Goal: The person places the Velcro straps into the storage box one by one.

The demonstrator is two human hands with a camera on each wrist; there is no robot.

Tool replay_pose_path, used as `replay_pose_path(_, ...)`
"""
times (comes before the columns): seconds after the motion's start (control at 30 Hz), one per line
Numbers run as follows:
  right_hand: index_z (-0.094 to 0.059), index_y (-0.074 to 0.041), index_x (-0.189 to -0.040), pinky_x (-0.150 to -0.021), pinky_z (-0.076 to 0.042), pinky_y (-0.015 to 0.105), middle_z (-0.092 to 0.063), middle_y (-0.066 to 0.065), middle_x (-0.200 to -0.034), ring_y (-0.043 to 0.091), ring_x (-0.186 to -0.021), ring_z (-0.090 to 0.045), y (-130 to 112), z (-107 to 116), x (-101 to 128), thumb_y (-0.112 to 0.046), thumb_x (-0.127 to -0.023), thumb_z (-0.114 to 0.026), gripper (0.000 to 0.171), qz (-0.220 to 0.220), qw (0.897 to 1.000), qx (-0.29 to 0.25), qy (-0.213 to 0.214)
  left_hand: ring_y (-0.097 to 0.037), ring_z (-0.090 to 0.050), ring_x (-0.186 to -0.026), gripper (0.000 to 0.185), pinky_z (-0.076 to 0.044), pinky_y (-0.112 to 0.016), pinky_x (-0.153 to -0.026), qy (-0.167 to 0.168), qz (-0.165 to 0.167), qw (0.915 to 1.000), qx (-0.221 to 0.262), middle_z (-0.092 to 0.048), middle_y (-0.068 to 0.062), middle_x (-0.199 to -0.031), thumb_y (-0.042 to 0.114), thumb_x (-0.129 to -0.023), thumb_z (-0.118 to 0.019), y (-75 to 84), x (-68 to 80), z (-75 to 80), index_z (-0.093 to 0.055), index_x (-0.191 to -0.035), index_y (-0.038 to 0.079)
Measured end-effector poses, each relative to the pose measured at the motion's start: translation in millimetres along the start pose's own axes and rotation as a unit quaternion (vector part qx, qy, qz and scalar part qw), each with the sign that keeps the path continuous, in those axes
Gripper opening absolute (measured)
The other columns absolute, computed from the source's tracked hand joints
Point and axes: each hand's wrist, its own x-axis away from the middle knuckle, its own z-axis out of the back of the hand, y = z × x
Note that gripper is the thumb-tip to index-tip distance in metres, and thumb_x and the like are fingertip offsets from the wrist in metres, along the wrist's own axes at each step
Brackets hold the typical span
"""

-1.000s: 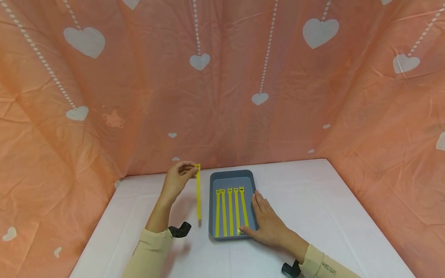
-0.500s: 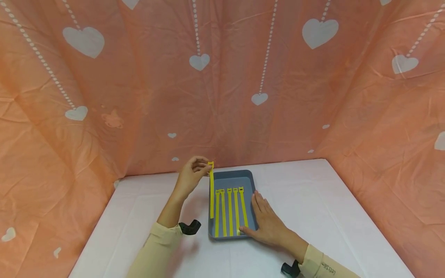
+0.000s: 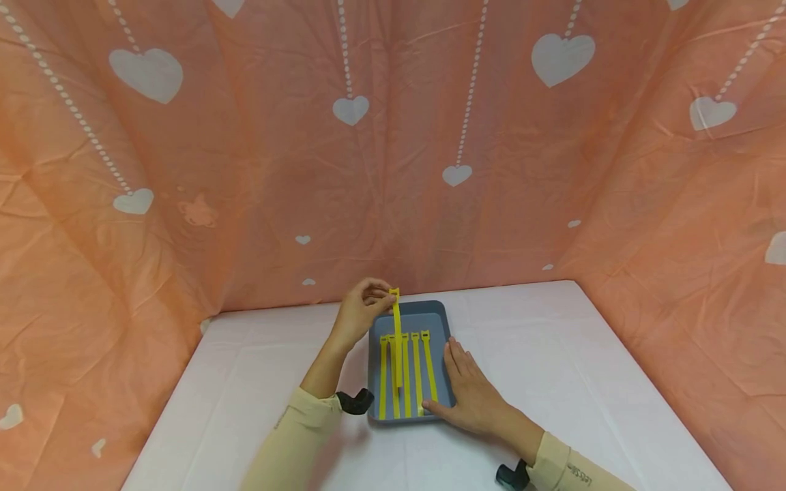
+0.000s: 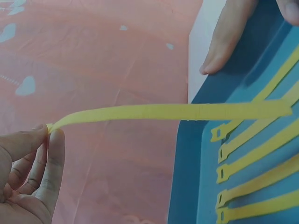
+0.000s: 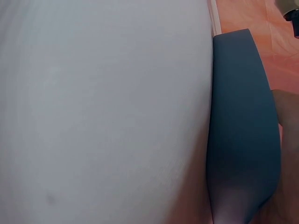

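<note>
My left hand [image 3: 356,315] pinches a yellow cable tie [image 3: 398,344] by its slotted head, between thumb and fingertips. The strap hangs down over the blue-grey tray [image 3: 424,308], overlapping the ties there in the head view. Stretched lengthwise, the same tie [image 4: 154,112] crosses the left wrist view. Several more yellow cable ties [image 3: 430,372] lie side by side in the tray, heads toward its far end. With its fingers straight along the tray's right side, my right hand [image 3: 475,399] rests against it, thumb at the near right corner. The tray's outer wall [image 5: 243,121] fills part of the right wrist view.
The tray stands on a table with a white cover [image 3: 552,361]. Behind and at both sides hangs an orange-pink cloth [image 3: 393,225] with white hearts. A black wrist camera [image 3: 355,402] sits at the left cuff, another black wrist camera [image 3: 512,476] at the right.
My left hand has carried the cable tie rightward, from beside the tray to over it. My right hand, the tray and the ties in it have stayed put.
</note>
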Motion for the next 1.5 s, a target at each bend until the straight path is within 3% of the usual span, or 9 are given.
replay_pose_path(0.33,-0.015,0.012,-0.166,-0.133,-0.015,0.054,-0.008,0.03,-0.176,0.039,-0.165,-0.009,2,1,-1,-0.074,-0.097,-0.06,0.12,0.008,1.0,-0.005,-0.007,-0.035,-0.077,-0.097,0.027,-0.066,-0.036,-0.084,-0.023,-0.003,0.9997,-0.005,-0.072,-0.016,-0.109,0.006,-0.102,-0.074,-11.0,-3.3,-21.2,-0.066,-0.126,-0.003)
replay_pose_path(0.7,-0.015,0.012,-0.166,-0.133,-0.016,0.054,-0.008,0.03,-0.176,0.039,-0.165,-0.009,0,4,-1,-0.075,-0.097,-0.06,0.12,0.006,1.0,-0.006,-0.01,-0.026,-0.078,-0.093,0.033,-0.066,-0.036,-0.085,-0.032,0.013,0.9993,0.014,-0.071,-0.016,-0.111,0.007,-0.104,-0.073,-14.2,-7.8,-35.0,-0.063,-0.133,-0.005)
replay_pose_path(0.93,-0.016,0.013,-0.165,-0.133,-0.016,0.054,-0.01,0.031,-0.176,0.039,-0.165,-0.01,1,3,-1,-0.075,-0.097,-0.06,0.12,0.008,1.0,-0.004,-0.007,-0.042,-0.076,-0.099,0.031,-0.066,-0.035,-0.085,-0.03,0.011,0.9986,0.042,-0.072,-0.02,-0.109,0.004,-0.103,-0.072,-21.5,-12.7,-43.6,-0.063,-0.13,-0.007)
replay_pose_path(1.03,-0.017,0.013,-0.165,-0.133,-0.016,0.055,-0.01,0.031,-0.175,0.04,-0.165,-0.011,1,3,0,-0.073,-0.097,-0.062,0.119,0.009,1.0,-0.008,-0.003,-0.038,-0.077,-0.097,0.029,-0.066,-0.035,-0.084,-0.028,0.017,0.9982,0.05,-0.072,-0.02,-0.107,0.003,-0.103,-0.071,-24.6,-13.2,-47.3,-0.063,-0.129,-0.008)
replay_pose_path(1.13,-0.019,0.013,-0.165,-0.133,-0.017,0.054,-0.013,0.031,-0.175,0.04,-0.164,-0.014,2,1,1,-0.072,-0.096,-0.065,0.119,0.014,1.0,-0.017,0.014,-0.026,-0.078,-0.092,0.03,-0.066,-0.036,-0.085,-0.027,0.028,0.9979,0.051,-0.072,-0.017,-0.108,0.004,-0.104,-0.072,-26.3,-12.6,-50.0,-0.062,-0.13,-0.007)
replay_pose_path(1.27,-0.02,0.013,-0.165,-0.135,-0.011,0.047,-0.015,0.031,-0.175,0.04,-0.164,-0.015,5,-4,2,-0.071,-0.096,-0.066,0.118,0.027,0.998,-0.034,0.039,-0.023,-0.078,-0.092,0.032,-0.065,-0.045,-0.091,-0.031,0.035,0.9971,0.06,-0.072,-0.018,-0.111,0.005,-0.104,-0.072,-28.8,-13.3,-52.9,-0.062,-0.132,-0.007)
replay_pose_path(1.37,-0.019,0.012,-0.165,-0.135,-0.006,0.042,-0.014,0.03,-0.175,0.039,-0.165,-0.015,6,-6,2,-0.071,-0.096,-0.066,0.118,0.031,0.998,-0.039,0.047,-0.034,-0.078,-0.097,0.033,-0.061,-0.057,-0.098,-0.035,0.033,0.9964,0.07,-0.071,-0.021,-0.113,0.004,-0.104,-0.071,-30.8,-14.4,-55.0,-0.061,-0.132,-0.008)
replay_pose_path(1.5,-0.018,0.011,-0.166,-0.134,-0.002,0.037,-0.013,0.029,-0.176,0.037,-0.165,-0.013,7,-8,1,-0.072,-0.096,-0.066,0.119,0.026,0.998,-0.037,0.043,-0.047,-0.076,-0.102,0.03,-0.058,-0.063,-0.1,-0.035,0.043,0.9967,0.06,-0.073,-0.022,-0.113,0.005,-0.104,-0.071,-34.0,-14.8,-57.9,-0.063,-0.13,-0.005)
